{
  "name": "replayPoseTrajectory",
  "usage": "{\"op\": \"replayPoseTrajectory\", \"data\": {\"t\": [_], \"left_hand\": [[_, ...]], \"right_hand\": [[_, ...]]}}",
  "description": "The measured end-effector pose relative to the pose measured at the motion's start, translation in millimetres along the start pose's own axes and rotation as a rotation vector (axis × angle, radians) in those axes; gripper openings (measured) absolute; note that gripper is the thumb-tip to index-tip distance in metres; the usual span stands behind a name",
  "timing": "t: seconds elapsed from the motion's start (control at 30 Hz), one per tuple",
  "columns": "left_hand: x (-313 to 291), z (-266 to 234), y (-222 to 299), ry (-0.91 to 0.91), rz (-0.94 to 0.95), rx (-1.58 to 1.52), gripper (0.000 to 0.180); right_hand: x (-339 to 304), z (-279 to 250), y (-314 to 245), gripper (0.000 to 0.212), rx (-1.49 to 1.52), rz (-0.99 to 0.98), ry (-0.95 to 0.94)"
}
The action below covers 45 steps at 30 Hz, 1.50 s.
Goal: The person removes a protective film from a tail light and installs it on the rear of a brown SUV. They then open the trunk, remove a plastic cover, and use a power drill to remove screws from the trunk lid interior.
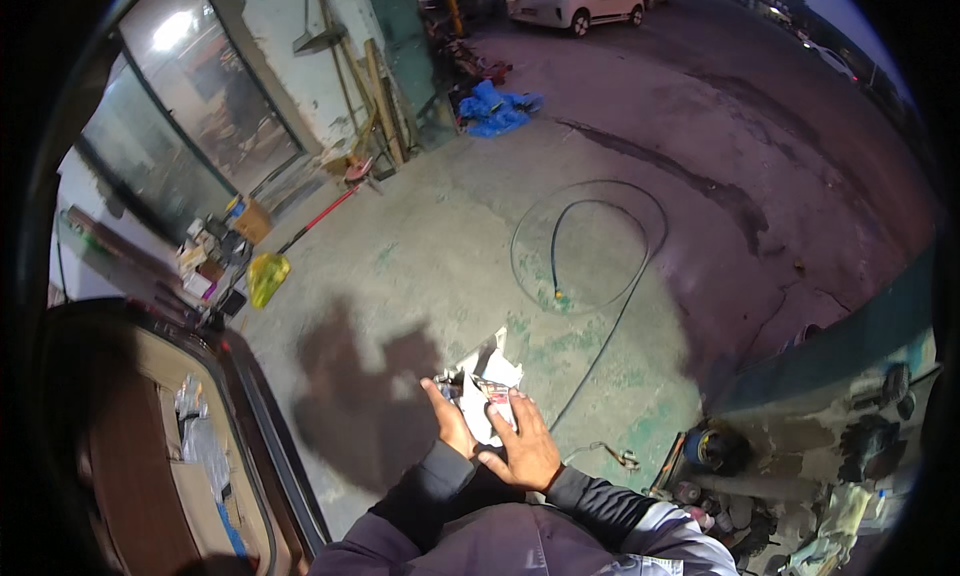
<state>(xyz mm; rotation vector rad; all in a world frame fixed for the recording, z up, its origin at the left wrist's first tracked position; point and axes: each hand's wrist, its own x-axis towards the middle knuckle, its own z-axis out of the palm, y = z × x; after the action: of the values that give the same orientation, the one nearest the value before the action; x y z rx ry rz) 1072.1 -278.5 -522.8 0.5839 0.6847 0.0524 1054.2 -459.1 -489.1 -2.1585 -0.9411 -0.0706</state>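
A crumpled white package (477,413), possibly paper or film, with a small coloured print, is held in front of my body. It is brightly lit, with one pointed corner sticking up and away from me. My left hand (452,422) supports its left side, thumb up along the edge and the other fingers mostly hidden. Across its right side lies my right hand (527,450), fingers pressed on the surface. Something dark shows by the left thumb, but what it is cannot be made out.
An open car door (190,456) stands close at my left. A hose (610,336) lies looped on the concrete floor ahead. Boxes and a yellow bag (268,279) sit by the glass doors. Cluttered shelving (790,486) is at the right; a blue plastic sheet (495,109) lies farther off.
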Motion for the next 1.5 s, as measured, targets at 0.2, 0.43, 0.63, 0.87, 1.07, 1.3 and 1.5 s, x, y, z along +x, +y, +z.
{"op": "replayPoseTrajectory", "data": {"t": [0.2, 0.43, 0.63, 0.87, 1.07, 1.3, 1.5], "left_hand": [[95, 109, 57, -0.226, -0.142, 0.199, 0.093], [256, 211, 94, -0.247, 0.017, 0.598, 0.085], [442, 252, 115, -0.048, 0.024, 0.787, 0.084], [527, 247, 219, 0.232, 0.024, 0.634, 0.102], [597, 212, 290, 0.243, -0.059, 0.059, 0.085], [634, 124, 422, 0.545, 0.117, 0.126, 0.102], [662, 89, 472, 0.545, 0.186, 0.175, 0.059]], "right_hand": [[171, -5, 64, 0.091, 0.099, 0.226, 0.334], [318, -15, 175, 0.083, 0.243, 0.361, 0.546], [460, 2, 324, 0.071, -0.158, 0.311, 0.128], [607, 3, 356, 0.082, 0.151, -0.223, -0.08], [776, 20, 445, 0.077, 0.183, -0.207, -0.57], [1105, 10, 595, 0.071, -0.814, 0.007, 0.108], [1120, 205, 583, 0.058, -0.383, -0.269, -0.894]]}}
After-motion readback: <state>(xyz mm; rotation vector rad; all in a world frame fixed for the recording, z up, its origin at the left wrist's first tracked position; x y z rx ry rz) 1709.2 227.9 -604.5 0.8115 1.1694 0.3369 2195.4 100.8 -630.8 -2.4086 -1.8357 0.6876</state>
